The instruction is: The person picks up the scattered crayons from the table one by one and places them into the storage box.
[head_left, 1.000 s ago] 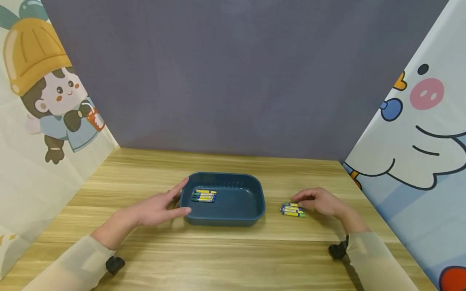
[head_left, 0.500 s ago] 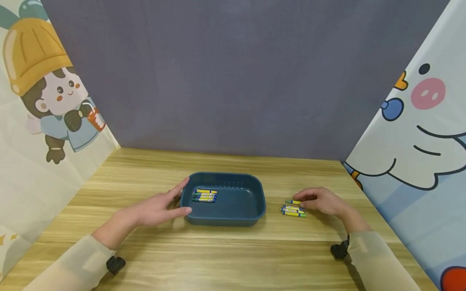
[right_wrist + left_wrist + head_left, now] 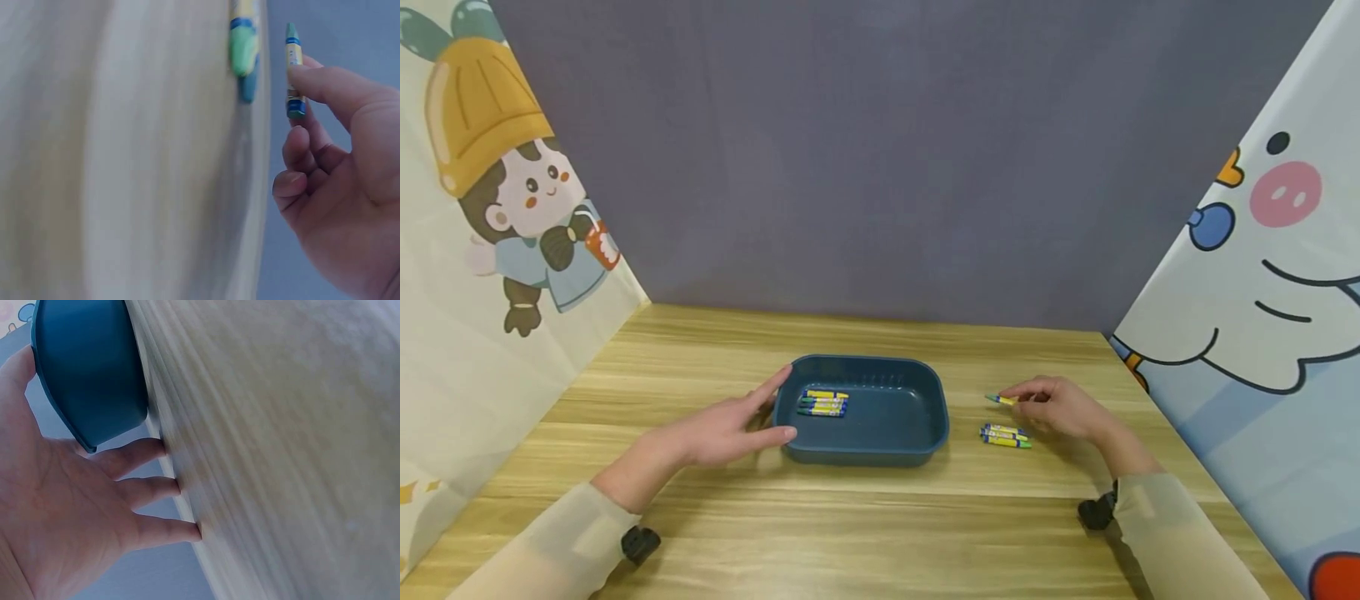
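Right wrist: slim, taper-tipped cylindrical crayon (image 3: 292, 55)

Right hand (image 3: 350, 181) pinches a slim, blue-banded green crayon (image 3: 293, 55).
2 pointed crayons (image 3: 243, 51), light green and teal, show against the wood-grain tabletop (image 3: 134, 150).

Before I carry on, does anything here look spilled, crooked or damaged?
Nothing stands out. The blue tray sits flat on the table, with crayons lying side by side inside. The loose crayons to its right lie bunched together, and the held crayon in the right hand looks whole where visible.
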`<control>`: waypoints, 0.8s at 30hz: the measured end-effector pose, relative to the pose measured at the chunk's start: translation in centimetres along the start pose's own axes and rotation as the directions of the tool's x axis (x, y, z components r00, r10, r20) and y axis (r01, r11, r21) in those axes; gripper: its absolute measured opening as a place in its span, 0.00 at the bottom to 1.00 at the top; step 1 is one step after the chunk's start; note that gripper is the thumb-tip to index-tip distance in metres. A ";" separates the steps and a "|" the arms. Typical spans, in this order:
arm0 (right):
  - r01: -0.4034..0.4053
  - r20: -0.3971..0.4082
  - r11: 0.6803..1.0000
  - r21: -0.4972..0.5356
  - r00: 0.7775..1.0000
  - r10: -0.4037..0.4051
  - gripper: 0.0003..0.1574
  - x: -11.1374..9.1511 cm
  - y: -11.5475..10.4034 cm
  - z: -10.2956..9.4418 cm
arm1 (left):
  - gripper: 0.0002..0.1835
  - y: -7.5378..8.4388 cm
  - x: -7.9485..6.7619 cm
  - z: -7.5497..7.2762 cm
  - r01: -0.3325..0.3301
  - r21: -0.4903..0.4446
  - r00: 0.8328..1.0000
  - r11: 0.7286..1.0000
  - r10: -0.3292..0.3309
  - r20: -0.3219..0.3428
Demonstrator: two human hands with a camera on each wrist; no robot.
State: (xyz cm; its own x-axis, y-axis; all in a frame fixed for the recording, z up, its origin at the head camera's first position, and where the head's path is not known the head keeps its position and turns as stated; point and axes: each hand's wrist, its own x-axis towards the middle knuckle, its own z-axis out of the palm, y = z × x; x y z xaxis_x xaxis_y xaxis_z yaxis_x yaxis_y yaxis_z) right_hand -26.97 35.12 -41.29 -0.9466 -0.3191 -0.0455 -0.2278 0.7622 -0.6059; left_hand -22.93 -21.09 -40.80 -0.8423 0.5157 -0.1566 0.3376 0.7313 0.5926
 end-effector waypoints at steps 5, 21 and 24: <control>0.050 -0.037 0.998 -0.023 0.998 -0.051 0.18 0.6 -2.2 -0.4 | 0.54 0.0 0.0 -0.1 -0.007 0.001 1.000 1.000 0.007 -0.006; 0.249 -0.031 0.968 0.033 0.968 -0.248 0.16 3.6 -11.3 1.6 | 0.55 0.0 0.1 -0.1 -0.006 0.012 1.000 1.000 0.006 -0.017; 0.265 -0.003 0.963 0.059 0.964 -0.265 0.17 4.1 -12.8 2.4 | 0.55 0.0 0.1 0.0 0.000 0.009 1.000 1.000 0.000 -0.011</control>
State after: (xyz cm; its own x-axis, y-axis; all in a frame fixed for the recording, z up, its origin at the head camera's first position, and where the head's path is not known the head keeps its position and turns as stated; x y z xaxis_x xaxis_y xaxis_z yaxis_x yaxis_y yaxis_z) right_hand -27.43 22.71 -35.68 -0.8532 -0.5077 0.1195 -0.4565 0.6160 -0.6420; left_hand -23.08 -21.06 -40.80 -0.8469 0.5109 -0.1474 0.3414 0.7350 0.5858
